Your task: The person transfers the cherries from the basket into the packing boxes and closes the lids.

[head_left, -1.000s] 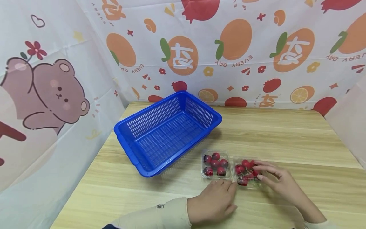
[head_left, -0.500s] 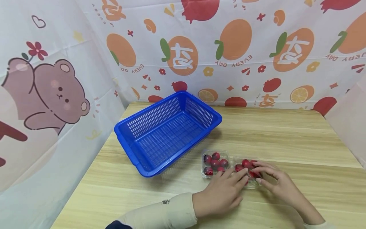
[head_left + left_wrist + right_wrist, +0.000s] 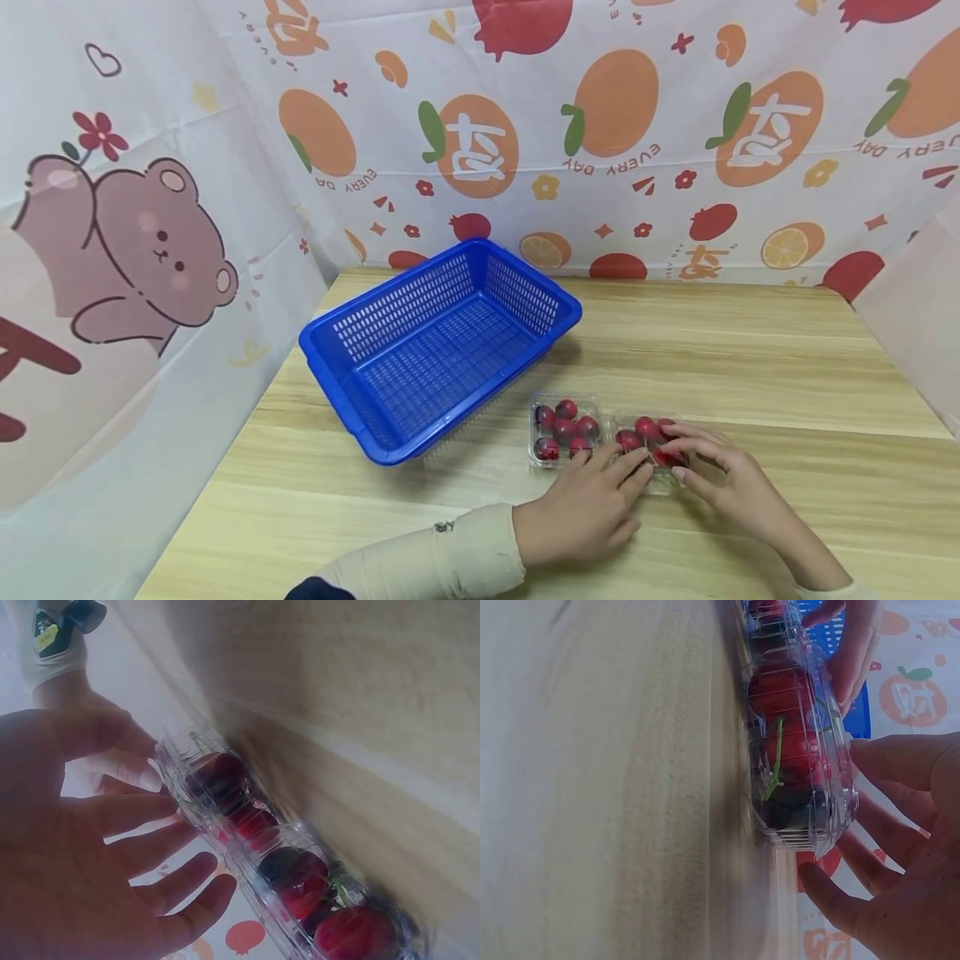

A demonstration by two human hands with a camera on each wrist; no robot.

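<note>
From the head camera, two clear plastic boxes of red cherries sit side by side on the wooden table (image 3: 750, 367), just in front of an empty blue basket (image 3: 438, 346). Both hands are on the right-hand box (image 3: 647, 448); the left-hand box (image 3: 565, 429) lies untouched beside it. The risk here is that the thin shell flexes or pops open under uneven finger pressure, spilling fruit, or that the box skids on the smooth wood and knocks its neighbour. The left hand (image 3: 581, 512) lies flat with straight fingers reaching onto the near left edge of the box. The right hand (image 3: 723, 483) arches over the right end, fingers gently bent, tips on the lid.

The left wrist camera shows the left hand (image 3: 82, 847) wide open, fingers (image 3: 142, 814) spread and only brushing the lid of the right-hand box (image 3: 225, 802); it grips nothing. Motion blur softens the picture.

The right wrist camera shows the right hand (image 3: 900, 855) half open, fingers relaxed, fingertips (image 3: 859, 750) near or just touching the box's end (image 3: 799, 772). Whether they press on it I cannot tell; nothing is clasped
</note>
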